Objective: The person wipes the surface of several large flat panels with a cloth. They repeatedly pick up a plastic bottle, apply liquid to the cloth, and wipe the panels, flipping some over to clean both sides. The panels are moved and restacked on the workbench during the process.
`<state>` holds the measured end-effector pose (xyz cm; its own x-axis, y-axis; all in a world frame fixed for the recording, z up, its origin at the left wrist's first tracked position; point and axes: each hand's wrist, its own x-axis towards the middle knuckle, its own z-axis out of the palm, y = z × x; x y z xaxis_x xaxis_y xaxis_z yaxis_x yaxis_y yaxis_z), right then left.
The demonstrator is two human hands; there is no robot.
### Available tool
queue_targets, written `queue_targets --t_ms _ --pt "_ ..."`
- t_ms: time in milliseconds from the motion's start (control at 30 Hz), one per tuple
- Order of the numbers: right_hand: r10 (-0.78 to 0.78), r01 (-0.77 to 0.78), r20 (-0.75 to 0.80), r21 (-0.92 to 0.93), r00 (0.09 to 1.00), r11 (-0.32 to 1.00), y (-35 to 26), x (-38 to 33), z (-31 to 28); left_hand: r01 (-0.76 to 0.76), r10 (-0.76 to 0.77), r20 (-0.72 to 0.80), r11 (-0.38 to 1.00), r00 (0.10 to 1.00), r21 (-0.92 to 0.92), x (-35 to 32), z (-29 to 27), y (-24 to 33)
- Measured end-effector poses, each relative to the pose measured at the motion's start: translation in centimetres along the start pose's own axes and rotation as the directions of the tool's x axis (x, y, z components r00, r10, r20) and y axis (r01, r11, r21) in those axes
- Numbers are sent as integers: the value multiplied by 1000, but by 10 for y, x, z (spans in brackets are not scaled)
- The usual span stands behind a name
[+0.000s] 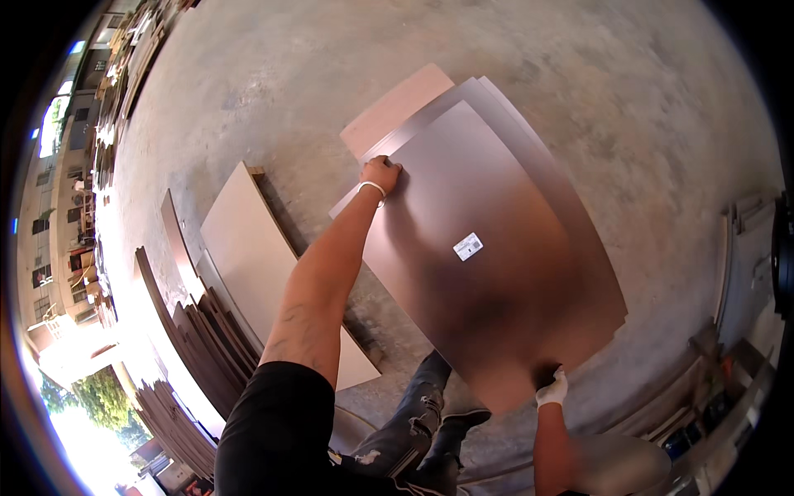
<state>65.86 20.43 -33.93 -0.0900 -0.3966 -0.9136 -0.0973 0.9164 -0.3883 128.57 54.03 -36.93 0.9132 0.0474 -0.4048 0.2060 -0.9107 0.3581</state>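
A large brownish-grey panel (463, 165) with a smooth, shiny face lies in front of me, a small white label (467, 246) stuck near its middle. More panels (571, 198) show from under it along the far and right edges, slightly fanned. My left hand (382, 172), bare with a white band at the wrist, is closed over the panel's left edge near its far end. At the near end, my right hand (552, 387) in a pale glove grips the panel's edge. The undersides of both grips are hidden.
A pinkish board (397, 107) sticks out beyond the stack. Left of my arm, a pale board (256, 240) lies beside brown boards (207, 339) in a pile. Sheets (740, 264) stand at the right. My legs (413, 413) are by the stack on the concrete floor (248, 91).
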Motion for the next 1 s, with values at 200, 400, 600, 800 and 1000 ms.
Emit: queue_targets --t_ms 200,400,600,800,1000 --pt "-212 195 -10 -357 977 914 11 24 -7 -82 85 -26 993 996 87 7 -6 16" --pt "-323 201 -73 -650 944 733 21 9 52 -18 12 33 982 999 190 -14 20 15" --pt "-380 134 -152 -765 912 630 16 -12 89 -80 88 -32 975 996 208 8 24 -1" --pt "-329 42 -214 -778 920 627 26 -14 110 -1 20 -67 961 998 277 29 21 3" --pt "-336 -164 -349 -866 875 471 29 -15 121 -27 81 -131 928 988 371 -58 78 34"
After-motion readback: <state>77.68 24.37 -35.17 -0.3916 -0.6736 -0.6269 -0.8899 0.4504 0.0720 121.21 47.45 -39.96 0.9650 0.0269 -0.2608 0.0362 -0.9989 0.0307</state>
